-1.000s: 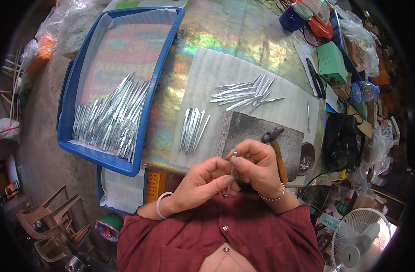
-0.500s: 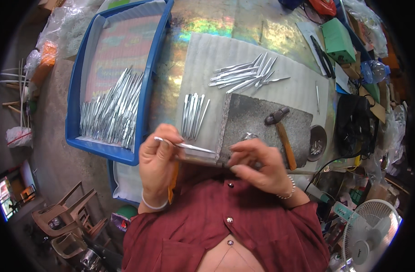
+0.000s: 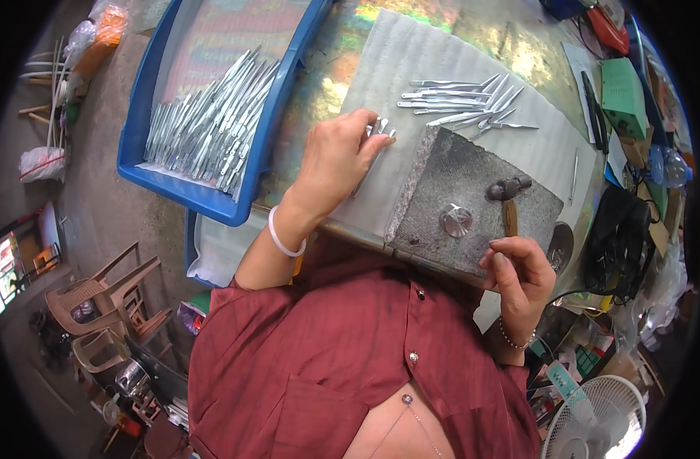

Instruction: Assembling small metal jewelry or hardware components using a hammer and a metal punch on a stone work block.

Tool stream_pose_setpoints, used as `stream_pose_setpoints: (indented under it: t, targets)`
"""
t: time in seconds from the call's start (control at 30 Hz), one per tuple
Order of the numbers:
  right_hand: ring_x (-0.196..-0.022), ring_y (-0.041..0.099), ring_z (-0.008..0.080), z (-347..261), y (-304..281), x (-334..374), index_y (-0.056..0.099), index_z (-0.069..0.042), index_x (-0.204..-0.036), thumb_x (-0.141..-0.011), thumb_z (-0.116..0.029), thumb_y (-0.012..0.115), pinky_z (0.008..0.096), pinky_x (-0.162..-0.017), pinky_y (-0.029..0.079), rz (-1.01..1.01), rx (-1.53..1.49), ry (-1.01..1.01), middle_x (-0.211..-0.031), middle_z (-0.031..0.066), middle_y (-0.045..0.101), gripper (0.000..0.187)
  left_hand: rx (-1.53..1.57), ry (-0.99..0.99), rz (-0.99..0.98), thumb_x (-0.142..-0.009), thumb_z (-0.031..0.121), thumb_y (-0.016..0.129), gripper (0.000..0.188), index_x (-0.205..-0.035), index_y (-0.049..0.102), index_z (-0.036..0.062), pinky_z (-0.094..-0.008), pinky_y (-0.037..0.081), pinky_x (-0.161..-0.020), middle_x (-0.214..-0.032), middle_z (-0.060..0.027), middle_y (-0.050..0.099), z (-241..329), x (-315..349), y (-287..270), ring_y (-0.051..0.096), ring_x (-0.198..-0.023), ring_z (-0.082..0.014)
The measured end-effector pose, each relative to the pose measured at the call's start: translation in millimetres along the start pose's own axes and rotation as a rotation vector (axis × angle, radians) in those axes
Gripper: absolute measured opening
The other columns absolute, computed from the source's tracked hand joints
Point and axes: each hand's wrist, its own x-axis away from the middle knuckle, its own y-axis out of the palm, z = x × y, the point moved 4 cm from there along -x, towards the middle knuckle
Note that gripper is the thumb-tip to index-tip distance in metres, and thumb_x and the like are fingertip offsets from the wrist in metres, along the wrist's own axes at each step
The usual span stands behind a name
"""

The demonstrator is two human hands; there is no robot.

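My left hand (image 3: 331,164) rests over a small row of slim silver metal strips (image 3: 383,125) on a white foam sheet (image 3: 376,76). Its thumb and fingers close around them, and their lower parts are mostly hidden. On the right, my right hand (image 3: 522,279) is loosely curled with fingers apart, over the near edge of a grey stone block (image 3: 441,180). A hammer (image 3: 509,188) lies on that block, its wooden handle running behind my right fingers. Beside it sits a shiny round disc (image 3: 455,220). A fanned pile of similar strips (image 3: 461,101) lies beyond the block.
A blue tray (image 3: 246,195) full of metal strips stands at the left. A single strip (image 3: 574,174) lies right of the block, near a dark bowl (image 3: 561,239). Farther right are a green box (image 3: 623,96) and a black bag (image 3: 613,229). A white fan (image 3: 594,421) stands lower right.
My left hand has moved forward from near my chest, with its single strip, onto the small row. My right hand has drawn right toward the hammer handle, uncovering the disc. The view has shifted.
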Motion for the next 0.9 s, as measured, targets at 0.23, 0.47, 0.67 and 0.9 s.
stream_pose_setpoints:
  t: [0.23, 0.47, 0.67, 0.9]
  targets:
    - [-0.064, 0.054, 0.0069, 2, -17, -6, 0.060, 0.003, -0.100, -0.086, 0.002, 0.057, 0.0184, -0.058, 0.043, 0.192, 0.142, -0.136, -0.084, 0.0073, 0.062, 0.014, 0.005, -0.034, 0.081, -0.077, 0.011, 0.070, 0.022, -0.095, 0.063, -0.0002, -0.0304, 0.046, -0.057, -0.079, -0.0115, 0.062, -1, 6, -17, 0.058, -0.063, -0.0194]
    - [-0.094, 0.057, 0.0260, 3, -29, -15, 0.056, 0.001, -0.110, -0.080, -0.004, 0.062, 0.0337, -0.079, 0.046, 0.276, 0.743, -0.256, -0.107, 0.0152, 0.056, 0.031, 0.398, -0.341, 0.072, -0.086, 0.005, 0.062, 0.013, -0.096, 0.064, -0.0016, -0.0208, 0.043, -0.053, -0.078, -0.0029, 0.060, -14, 44, -39, 0.053, -0.059, -0.0051]
    - [-0.104, 0.051, 0.0365, 4, -14, -12, 0.051, 0.002, -0.115, -0.076, 0.000, 0.057, 0.0420, -0.089, 0.042, 0.234, 1.059, -0.282, -0.111, 0.0195, 0.052, 0.040, 0.506, -0.366, 0.031, -0.089, 0.003, 0.057, 0.013, -0.100, 0.063, -0.0019, -0.0193, 0.044, -0.056, -0.080, -0.0035, 0.060, 2, 54, -45, 0.054, -0.061, -0.0053]
    - [-0.093, 0.058, 0.0401, 12, -25, -9, 0.047, -0.001, -0.117, -0.078, -0.001, 0.052, 0.0430, -0.079, 0.047, 0.198, 0.842, -0.197, -0.107, 0.0212, 0.055, 0.039, 0.402, -0.145, -0.030, -0.084, -0.001, 0.056, 0.016, -0.097, 0.063, -0.0007, -0.0252, 0.049, -0.060, -0.087, -0.0087, 0.064, 52, -1, -43, 0.061, -0.069, -0.0143]
